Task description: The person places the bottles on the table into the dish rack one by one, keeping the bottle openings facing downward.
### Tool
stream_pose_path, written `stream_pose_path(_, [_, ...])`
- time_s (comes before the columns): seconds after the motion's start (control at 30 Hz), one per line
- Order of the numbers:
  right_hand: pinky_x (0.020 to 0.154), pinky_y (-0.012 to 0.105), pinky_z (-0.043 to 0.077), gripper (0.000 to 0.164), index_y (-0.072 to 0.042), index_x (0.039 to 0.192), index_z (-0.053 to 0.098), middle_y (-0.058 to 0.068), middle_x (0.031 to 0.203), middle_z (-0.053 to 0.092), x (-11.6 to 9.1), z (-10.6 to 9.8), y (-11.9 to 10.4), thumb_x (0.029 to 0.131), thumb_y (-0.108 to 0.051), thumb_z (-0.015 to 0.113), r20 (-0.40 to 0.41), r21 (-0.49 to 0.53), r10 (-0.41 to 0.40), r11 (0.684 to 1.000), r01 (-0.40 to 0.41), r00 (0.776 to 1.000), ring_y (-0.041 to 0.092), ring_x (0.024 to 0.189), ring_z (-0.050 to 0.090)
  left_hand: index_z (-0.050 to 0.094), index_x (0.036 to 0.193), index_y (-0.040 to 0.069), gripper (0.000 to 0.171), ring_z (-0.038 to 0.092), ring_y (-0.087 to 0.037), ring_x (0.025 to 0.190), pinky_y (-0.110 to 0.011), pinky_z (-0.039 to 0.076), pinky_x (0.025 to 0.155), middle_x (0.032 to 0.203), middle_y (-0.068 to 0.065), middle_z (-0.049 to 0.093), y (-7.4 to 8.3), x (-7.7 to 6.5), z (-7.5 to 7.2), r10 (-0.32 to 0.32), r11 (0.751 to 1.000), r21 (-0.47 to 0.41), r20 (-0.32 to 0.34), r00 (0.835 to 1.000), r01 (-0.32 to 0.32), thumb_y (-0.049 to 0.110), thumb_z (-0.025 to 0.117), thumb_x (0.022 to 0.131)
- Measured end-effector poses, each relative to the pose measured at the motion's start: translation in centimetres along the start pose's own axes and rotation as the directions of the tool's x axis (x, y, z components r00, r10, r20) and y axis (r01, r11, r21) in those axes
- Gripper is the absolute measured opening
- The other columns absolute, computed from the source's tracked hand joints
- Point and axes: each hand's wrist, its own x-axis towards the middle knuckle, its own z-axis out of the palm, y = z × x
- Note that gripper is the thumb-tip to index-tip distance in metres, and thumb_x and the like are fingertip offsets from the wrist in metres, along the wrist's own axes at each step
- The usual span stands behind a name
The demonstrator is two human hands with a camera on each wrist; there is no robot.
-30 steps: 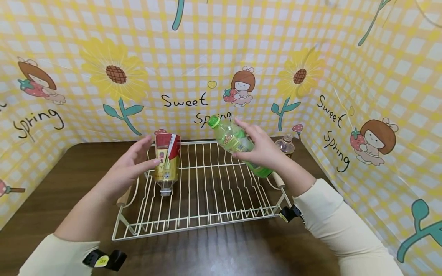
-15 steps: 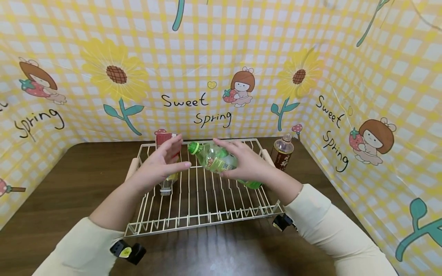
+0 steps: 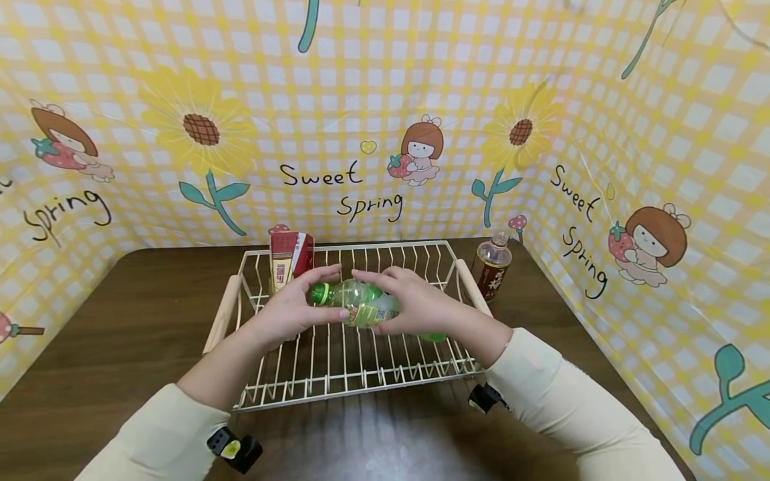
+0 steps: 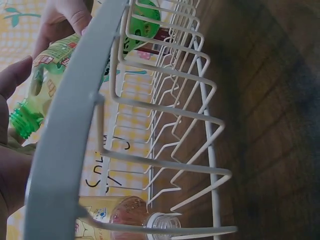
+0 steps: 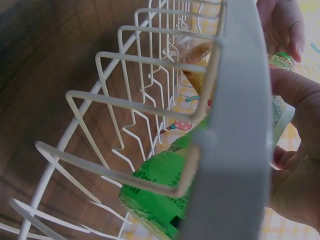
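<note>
A clear and green plastic drink bottle (image 3: 367, 314) with a green cap lies tilted just above the wire rack, cap to the left. My right hand (image 3: 424, 304) grips it round the middle; its green base shows in the right wrist view. The left hand (image 3: 295, 308) is at the cap end, thumb and straight fingers on either side of the neck; whether it touches the bottle I cannot tell. Behind this hand, a red and yellow labelled bottle (image 3: 291, 254) lies in the rack, its white-capped end (image 4: 162, 223) visible in the left wrist view.
A cream wire dish rack (image 3: 349, 394) with wooden side handles (image 3: 224, 310) stands on the dark wooden table (image 3: 385, 447). Right of it is a dark-labelled bottle (image 3: 492, 267). A yellow checked cloth (image 3: 252, 40) hangs behind and along the sides.
My right hand has brought the green bottle down and left over the rack, turning it flatter. The left hand has moved right, from beside the red and yellow bottle to the green cap.
</note>
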Motion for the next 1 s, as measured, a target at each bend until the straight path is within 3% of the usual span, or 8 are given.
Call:
stream_pose_path(0.23, [0.078,0.03,0.047,0.092,-0.041,0.152,0.032,0.007,0.132,0.051,0.01,0.3,-0.68,0.076,-0.029,0.083,0.061,-0.033,0.003,0.999,-0.001,0.998,0.019,0.106,0.047,0.041,0.148,0.01,0.077,0.046,-0.037,0.13,-0.046,0.049,0.098,0.147,-0.019,0.046,-0.15,-0.17,-0.02,-0.021,0.994,0.109,0.009,1.0,0.019,0.032,0.078,0.084])
stream_pose_path(0.43, [0.079,0.031,0.048,0.09,-0.043,0.151,0.032,0.004,0.132,0.051,0.02,0.37,-0.9,0.078,-0.031,0.082,0.085,-0.083,-0.007,0.996,0.014,0.996,0.019,0.111,0.047,0.048,0.141,0.005,0.073,0.056,-0.031,0.114,-0.034,0.053,0.085,0.137,-0.021,0.052,-0.3,-0.08,0.06,-0.047,0.989,0.139,0.052,0.998,0.039,0.034,0.079,0.082])
stream_pose_path(0.6, [0.084,0.034,0.049,0.091,-0.04,0.152,0.032,0.006,0.135,0.052,0.1,0.36,-0.96,0.077,-0.031,0.082,0.083,-0.1,-0.033,0.994,0.041,0.996,0.021,0.114,0.048,0.049,0.139,0.001,0.074,0.056,-0.029,0.113,-0.036,0.052,0.087,0.133,-0.02,0.055,-0.37,-0.12,0.15,-0.049,0.986,0.163,0.044,0.998,0.041,0.035,0.08,0.081])
stream_pose_path(0.83, [0.09,0.039,0.05,0.093,-0.037,0.154,0.03,0.007,0.144,0.047,0.23,0.42,-0.67,0.078,-0.029,0.082,0.045,-0.04,-0.025,0.999,0.027,0.999,0.024,0.123,0.046,0.052,0.139,0.007,0.068,0.054,-0.032,0.118,-0.043,0.049,0.093,0.133,-0.018,0.056,-0.44,-0.34,0.14,-0.04,0.986,0.16,0.002,0.999,0.039,0.035,0.079,0.082])
stream_pose_path(1.0, [0.098,0.049,0.047,0.091,-0.035,0.153,0.032,0.006,0.146,0.045,0.11,0.06,-0.43,0.078,-0.03,0.083,-0.058,0.013,-0.055,0.998,0.056,0.997,0.027,0.131,0.043,0.051,0.14,0.009,0.067,0.052,-0.033,0.12,-0.04,0.049,0.091,0.135,-0.018,0.055,-0.38,-0.52,0.02,-0.05,0.987,0.15,-0.051,0.997,0.057,0.034,0.077,0.084])
